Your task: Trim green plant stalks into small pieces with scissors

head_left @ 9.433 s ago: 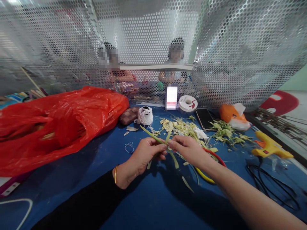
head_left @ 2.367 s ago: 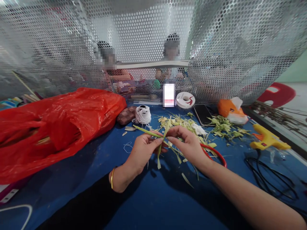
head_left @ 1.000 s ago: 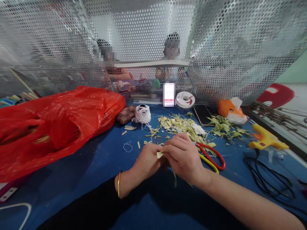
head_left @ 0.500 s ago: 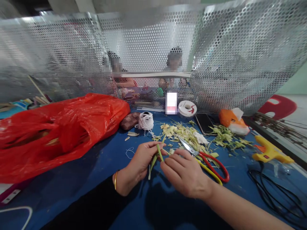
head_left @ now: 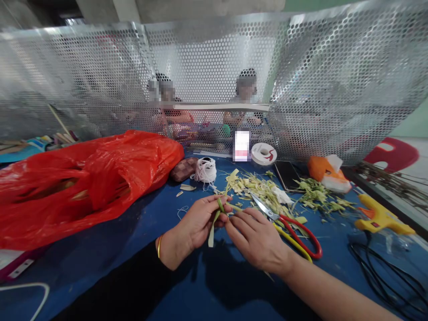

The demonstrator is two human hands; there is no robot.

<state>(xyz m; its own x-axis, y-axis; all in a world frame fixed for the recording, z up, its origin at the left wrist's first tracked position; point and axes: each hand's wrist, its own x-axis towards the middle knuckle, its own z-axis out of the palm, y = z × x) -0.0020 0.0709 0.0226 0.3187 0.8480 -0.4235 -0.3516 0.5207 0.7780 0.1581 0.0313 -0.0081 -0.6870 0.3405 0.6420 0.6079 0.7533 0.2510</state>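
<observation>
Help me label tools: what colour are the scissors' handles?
Scissors: one red handle, one yellow handle, clearest in the head view.

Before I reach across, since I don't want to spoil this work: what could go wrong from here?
The green strips in the left hand have several loose ends sticking out, so they might slip apart if that grip eases.

The scissors lie right beside the right hand, so a sideways move could knock them or meet the blades.

The black cord lies in loose loops; if caught, it could tug the yellow glue gun.
</observation>
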